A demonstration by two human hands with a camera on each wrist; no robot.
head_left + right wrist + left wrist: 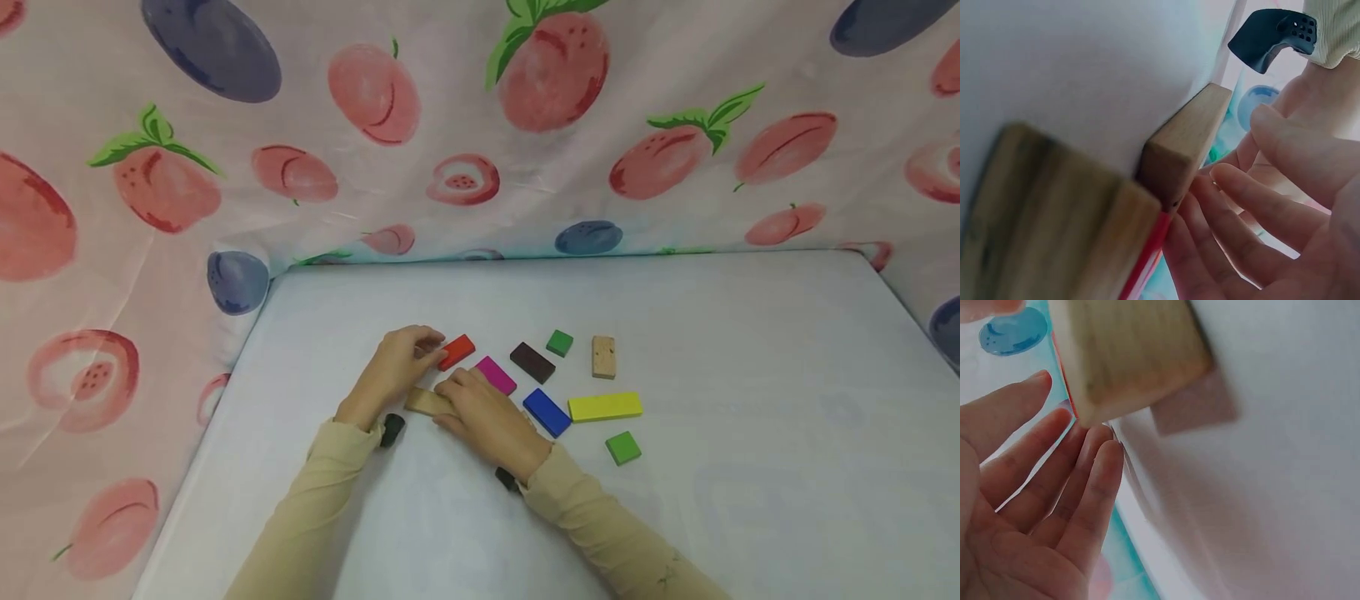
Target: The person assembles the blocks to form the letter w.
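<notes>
My left hand (393, 367) is beside the left end of a red block (457, 352), its fingers loosely bent. In the left wrist view, its thumb stands apart from the fingers, and a wooden block (1135, 356) fills the foreground. The right hand (483, 412) lies over the right end of a long light wooden block (429, 402); its fingertips touch or nearly touch that block (1188, 134) in the right wrist view, thumb apart. A magenta block (497, 377) sits just beyond the right hand's fingers. Another wooden block (1054, 219) looms close to the right wrist camera.
Right of the hands lie a dark brown block (532, 362), a blue block (547, 412), a yellow block (605, 407), two green blocks (559, 342) and an upright-lying wooden block (603, 357). A fruit-patterned cloth (465, 100) hangs behind the white table (750, 350).
</notes>
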